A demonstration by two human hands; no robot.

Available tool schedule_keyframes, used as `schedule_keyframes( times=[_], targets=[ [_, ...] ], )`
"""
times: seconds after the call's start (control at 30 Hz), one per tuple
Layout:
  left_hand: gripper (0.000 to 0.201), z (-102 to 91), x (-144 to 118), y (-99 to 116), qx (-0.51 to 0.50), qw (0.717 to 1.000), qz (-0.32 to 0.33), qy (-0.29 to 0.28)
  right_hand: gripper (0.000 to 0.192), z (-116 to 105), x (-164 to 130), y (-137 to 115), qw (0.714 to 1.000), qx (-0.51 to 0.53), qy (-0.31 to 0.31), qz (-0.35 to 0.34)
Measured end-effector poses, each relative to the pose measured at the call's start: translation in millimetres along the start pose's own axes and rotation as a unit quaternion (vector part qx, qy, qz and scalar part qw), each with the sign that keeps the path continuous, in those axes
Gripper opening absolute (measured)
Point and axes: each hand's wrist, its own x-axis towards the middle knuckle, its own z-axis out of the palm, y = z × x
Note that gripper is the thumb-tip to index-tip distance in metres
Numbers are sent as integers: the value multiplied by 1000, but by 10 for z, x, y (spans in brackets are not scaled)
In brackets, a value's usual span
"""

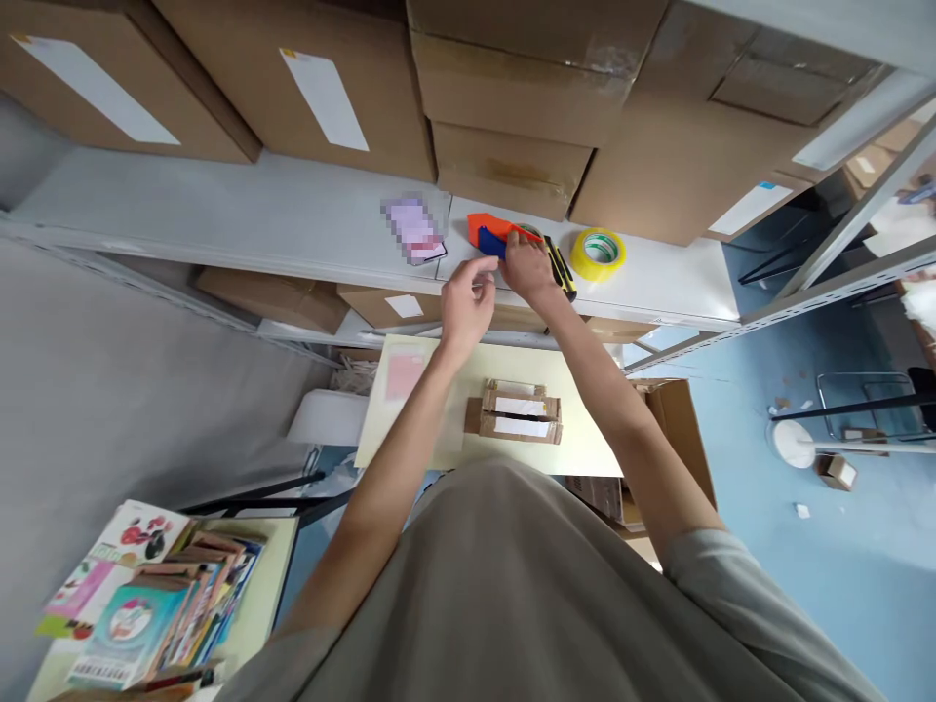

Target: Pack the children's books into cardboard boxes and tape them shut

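Right hand [527,265] is on the rear of the orange-and-blue tape dispenser [491,241], fingers looking closed over it; underside of the grip is hidden, so can't judge how tight. Left hand [468,304] is just beside the blue part, fingers loosely curled, a narrow gap at thumb and forefinger, nothing visible in it. Can't tell if it touches.

Dispenser is at the shelf [292,219], near the front edge; can't tell if it's fully resting or slightly raised. Gripping the rear leaves the orange front clear, probably the reason for that hold. Black-and-yellow cutter [563,268] lies right by the right hand, tape roll [585,257] just beyond: looks like tools grouped for easy reach.

Room: big cartons [512,83] wall off the back, so reach is from the front only. Purple phone-like item [413,232], pixelated, sits left of the dispenser, with bare shelf further left. Shelf's front lip is close. Below, counter [585,419] carries small taped parcels [521,414] between the forearms, set in from the edges.
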Motion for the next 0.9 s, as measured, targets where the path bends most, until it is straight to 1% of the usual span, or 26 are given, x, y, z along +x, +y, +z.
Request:
schedule_keyframes(
  times=[0.07, 0.1, 0.17, 0.23, 0.27, 0.3, 0.33, 0.4, 0.47, 0.53, 0.6, 0.7, 0.83, 0.9],
  targets=[
    [30, 12, -135, -10, -13, 1000, -17, -2, 43, 95, 67, -41, 1000, 12, 1, 20],
    [30, 3, -229, -17, -22, 999, -28, -2, 42, 124, 31, -48, 999, 27, 12, 27],
    [30, -45, -466, -33, -44, 998, -55, 0, 44, 161, -188, -49, 996, 70, 33, 47],
    [29, -119, -759, -47, -71, 994, -86, 5, 51, 195, -598, -56, 987, 136, 39, 72],
    [28, -160, -921, -50, -85, 991, -101, 8, 56, 218, -861, -70, 978, 191, 36, 76],
    [28, -199, -1091, -49, -98, 989, -115, 7, 62, 244, -1146, -92, 963, 257, 31, 80],
    [29, -234, -1263, -45, -107, 986, -127, 3, 66, 273, -1442, -122, 941, 329, 19, 77],
    [32, -293, -1597, -28, -115, 981, -153, -13, 71, 332, -2006, -207, 890, 446, -26, 88],
    [36, -339, -1891, -10, -109, 977, -178, -37, 73, 392, -2460, -307, 854, 499, -67, 127],
    [37, -378, -2121, -2, -97, 973, -199, -60, 74, 457, -2770, -397, 836, 518, -88, 158],
    [35, -413, -2281, -8, -90, 970, -212, -73, 74, 527, -2960, -460, 830, 522, -95, 175],
    [30, -449, -2403, -37, -98, 968, -213, -91, 74, 615, -3121, -502, 828, 518, -104, 189],
    [27, -493, -2415, -89, -112, 965, -187, -149, 71, 639, -3251, -488, 834, 506, -108, 192],
    [31, -541, -2365, -106, -112, 962, -183, -166, 69, 607, -3295, -464, 847, 483, -112, 190]
  ],
)
